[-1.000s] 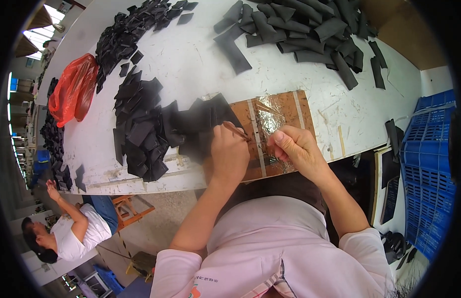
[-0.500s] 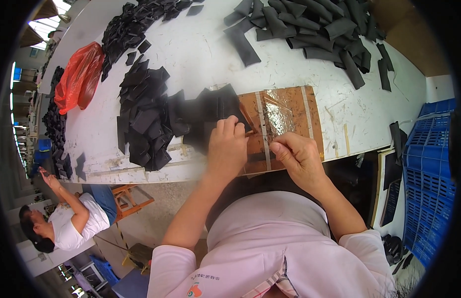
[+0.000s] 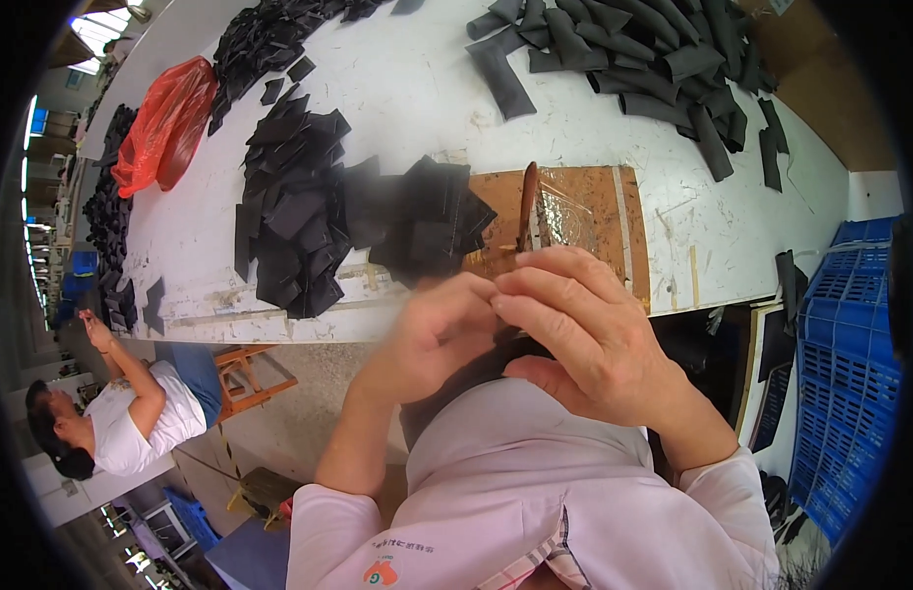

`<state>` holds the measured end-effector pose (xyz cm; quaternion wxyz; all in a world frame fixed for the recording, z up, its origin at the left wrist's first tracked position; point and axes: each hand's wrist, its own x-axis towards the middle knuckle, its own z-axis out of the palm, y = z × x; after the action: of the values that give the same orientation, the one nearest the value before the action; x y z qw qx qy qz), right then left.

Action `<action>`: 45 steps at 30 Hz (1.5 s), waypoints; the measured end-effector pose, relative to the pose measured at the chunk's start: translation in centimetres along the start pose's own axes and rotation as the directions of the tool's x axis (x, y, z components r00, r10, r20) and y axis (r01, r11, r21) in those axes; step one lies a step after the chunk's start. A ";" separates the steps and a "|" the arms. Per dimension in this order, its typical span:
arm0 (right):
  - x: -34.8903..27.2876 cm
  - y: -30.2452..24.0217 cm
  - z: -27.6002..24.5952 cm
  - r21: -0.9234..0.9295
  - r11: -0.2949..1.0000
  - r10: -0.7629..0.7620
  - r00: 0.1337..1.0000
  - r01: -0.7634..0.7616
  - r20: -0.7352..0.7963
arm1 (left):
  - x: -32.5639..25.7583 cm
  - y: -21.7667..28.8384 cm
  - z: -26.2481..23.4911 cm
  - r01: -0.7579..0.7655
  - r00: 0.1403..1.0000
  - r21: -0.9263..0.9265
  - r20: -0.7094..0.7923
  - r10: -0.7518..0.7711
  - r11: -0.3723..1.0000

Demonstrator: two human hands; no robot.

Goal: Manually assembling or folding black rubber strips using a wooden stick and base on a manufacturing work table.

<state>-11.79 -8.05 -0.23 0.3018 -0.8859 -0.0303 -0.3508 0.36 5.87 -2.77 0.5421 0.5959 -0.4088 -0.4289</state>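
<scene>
My left hand (image 3: pixel 432 334) and my right hand (image 3: pixel 599 334) meet over the table's front edge, their fingertips together. The left is smeared by motion, its fingers bent inward. My right fingers are pressed together and curled; whatever lies between the fingertips is hidden. Just beyond them a slim reddish-brown stick (image 3: pixel 530 202) stands up from behind my fingers; its lower end is covered, and I cannot tell whether a hand holds it. Underneath lies a brown board (image 3: pixel 584 211) with pale strips and a shiny patch. Flat black pieces (image 3: pixel 432 211), some with pale stitching, overlap the board's left side.
A heap of black pieces (image 3: pixel 294 206) lies left, near a red plastic bag (image 3: pixel 171 123). Rolled dark pieces (image 3: pixel 653 59) are piled at the back right. A blue plastic crate (image 3: pixel 845 364) stands right of the table (image 3: pixel 407 108). Another person (image 3: pixel 147 403) sits at far left.
Both hands have come back toward me off the board, and their fingertips have joined. The brown stick, slanted beside my left hand before, now stands more upright farther right. The view has shifted slightly.
</scene>
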 end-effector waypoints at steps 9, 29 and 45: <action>-1.5 1.3 0.2 0.402 0.594 0.418 0.695 -0.696 0.585 | -3.2 -1.3 1.6 0.120 0.983 -0.496 -0.060 -0.172 0.860; -1.3 0.9 0.7 0.378 0.626 0.367 0.686 -0.682 0.629 | -3.0 -0.1 -1.0 0.370 0.925 -0.515 0.127 -0.358 0.773; -1.1 1.0 1.1 0.341 0.826 0.217 0.811 -0.449 0.543 | -3.0 -0.1 0.8 0.348 0.936 -0.131 -0.014 -0.353 0.928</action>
<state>-11.71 -8.12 -2.06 0.5412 -0.8395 -0.0252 -0.0417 -1.26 8.54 -2.67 0.5010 0.6318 -0.2576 -0.5324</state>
